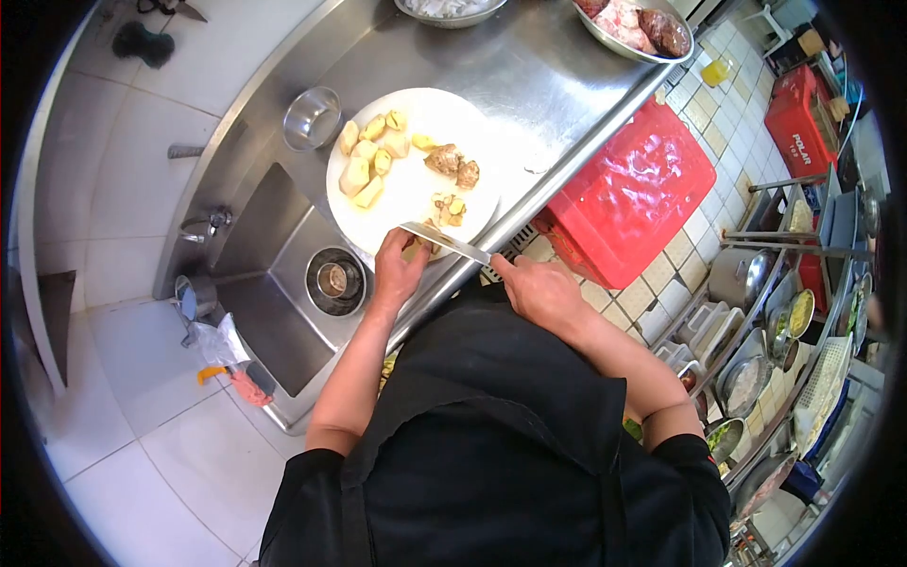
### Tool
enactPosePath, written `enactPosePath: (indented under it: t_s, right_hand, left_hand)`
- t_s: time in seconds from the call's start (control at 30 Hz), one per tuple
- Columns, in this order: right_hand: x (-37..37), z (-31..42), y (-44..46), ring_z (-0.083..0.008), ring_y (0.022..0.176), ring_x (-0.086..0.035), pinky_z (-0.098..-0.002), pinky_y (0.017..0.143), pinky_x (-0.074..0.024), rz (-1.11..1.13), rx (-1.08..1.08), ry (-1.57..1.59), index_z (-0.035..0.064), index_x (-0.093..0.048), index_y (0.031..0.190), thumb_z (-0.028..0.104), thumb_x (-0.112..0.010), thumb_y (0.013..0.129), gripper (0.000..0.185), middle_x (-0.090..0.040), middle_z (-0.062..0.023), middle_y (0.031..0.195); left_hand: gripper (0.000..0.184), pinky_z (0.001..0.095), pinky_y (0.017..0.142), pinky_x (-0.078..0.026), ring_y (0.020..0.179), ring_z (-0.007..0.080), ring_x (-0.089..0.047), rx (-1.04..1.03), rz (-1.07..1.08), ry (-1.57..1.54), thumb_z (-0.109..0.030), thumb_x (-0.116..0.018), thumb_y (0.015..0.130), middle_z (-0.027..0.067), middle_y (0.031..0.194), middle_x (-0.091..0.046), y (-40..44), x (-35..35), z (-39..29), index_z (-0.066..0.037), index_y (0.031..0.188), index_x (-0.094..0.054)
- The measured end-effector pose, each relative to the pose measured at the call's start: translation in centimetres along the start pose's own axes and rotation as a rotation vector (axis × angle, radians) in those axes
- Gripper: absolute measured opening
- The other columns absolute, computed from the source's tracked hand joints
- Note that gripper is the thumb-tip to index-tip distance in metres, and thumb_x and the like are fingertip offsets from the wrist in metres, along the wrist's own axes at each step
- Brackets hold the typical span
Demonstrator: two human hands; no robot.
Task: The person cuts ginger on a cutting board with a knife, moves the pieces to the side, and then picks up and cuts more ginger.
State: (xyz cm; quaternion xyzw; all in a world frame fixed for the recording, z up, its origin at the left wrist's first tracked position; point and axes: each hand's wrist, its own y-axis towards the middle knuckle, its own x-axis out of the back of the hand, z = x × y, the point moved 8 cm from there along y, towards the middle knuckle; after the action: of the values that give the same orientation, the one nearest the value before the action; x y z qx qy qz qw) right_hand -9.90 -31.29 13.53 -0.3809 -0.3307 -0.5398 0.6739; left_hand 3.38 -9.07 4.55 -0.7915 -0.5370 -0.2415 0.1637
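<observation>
Gripped in the right hand (540, 291), the knife (446, 243) pointed left and slightly outward, lengthwise over the white board (385, 223); the left hand (399, 271) pinched ginger (413, 249) beside the blade. Beyond the hands stretched a steel desk (534, 71); rightward, a red box (633, 189) and tiled floor (688, 232).

Kitchen: steel sink (241, 307), cooking pot (740, 276)

My knife (448, 243) = smooth shiny metal; counter (378, 47) metal too, semi-gloss. Red box (631, 194): plastic (v. glossy). My apron (491, 463): matt cloth.
</observation>
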Motion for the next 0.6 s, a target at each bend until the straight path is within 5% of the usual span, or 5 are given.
enactPosePath:
  t_s: [0.27, 0.6]
  right_hand:
    - [0.1, 0.8, 1.0, -0.0398, 0.078, -0.074, -0.0539, 0.068, -0.0576, 0.027, 0.028, -0.014, 0.0077, -0.058, 0.12, 0.009, -0.053, 0.101, 0.02, -0.068, -0.0181, 0.079]
    - [-1.9, -0.2, 5.8, -0.0455, 0.091, -0.075, -0.0577, 0.078, -0.0578, 0.221, -0.044, 0.05, 0.0005, -0.06, 0.135, 0.008, -0.052, 0.101, 0.036, -0.076, -0.0258, 0.091]
  left_hand:
    - [0.035, 0.0394, 0.098, -0.059, 0.11, 0.0311, -0.075, 0.044, 0.02, -0.004, -0.014, -0.081, 0.093, 0.0182, 0.122, -0.072, 0.2, 0.1, -0.2, 0.004, 0.121, -0.072]
    - [0.033, 0.0364, 0.102, -0.059, 0.113, 0.0262, -0.074, 0.077, -0.001, -0.105, -0.012, -0.082, 0.092, 0.0147, 0.125, -0.072, 0.0, 0.1, 0.3, 0.001, 0.121, -0.073]
